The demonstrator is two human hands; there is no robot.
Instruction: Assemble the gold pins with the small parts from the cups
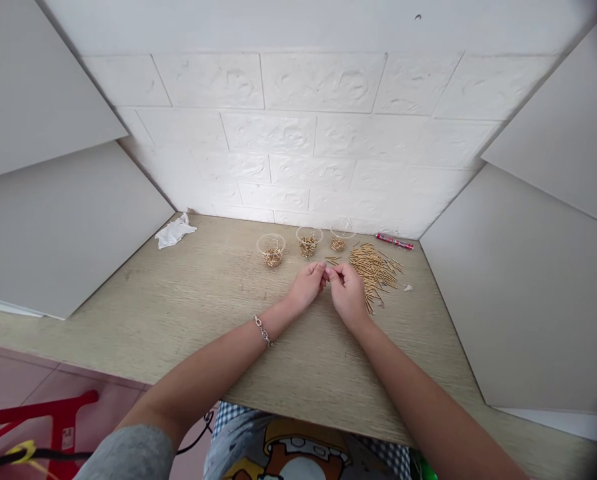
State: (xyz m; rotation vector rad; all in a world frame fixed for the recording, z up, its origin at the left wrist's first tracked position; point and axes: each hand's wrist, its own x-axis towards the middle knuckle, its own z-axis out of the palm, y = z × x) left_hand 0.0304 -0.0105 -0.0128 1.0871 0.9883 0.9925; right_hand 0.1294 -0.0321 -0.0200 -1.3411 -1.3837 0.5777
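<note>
My left hand (310, 283) and my right hand (347, 291) meet over the table, thumbs and forefingers pinched together. Whatever lies between the fingertips is too small to make out. Just right of my right hand spreads a pile of thin gold-coloured metal rods (373, 267). A few more gold rods (333, 260) lie apart, beyond my fingertips. Behind my hands stand three clear plastic cups: the left cup (271, 250), the middle cup (309, 241) and the right cup (339, 237), each holding small gold-coloured pieces.
A crumpled white tissue (175, 231) lies at the back left of the wooden table (178, 313). At the back right is a red wrapped stick (395, 241). Grey panels (78, 227) flank both sides, and a white brick-patterned wall (288, 133) closes the back. A red stool (63, 427) stands lower left.
</note>
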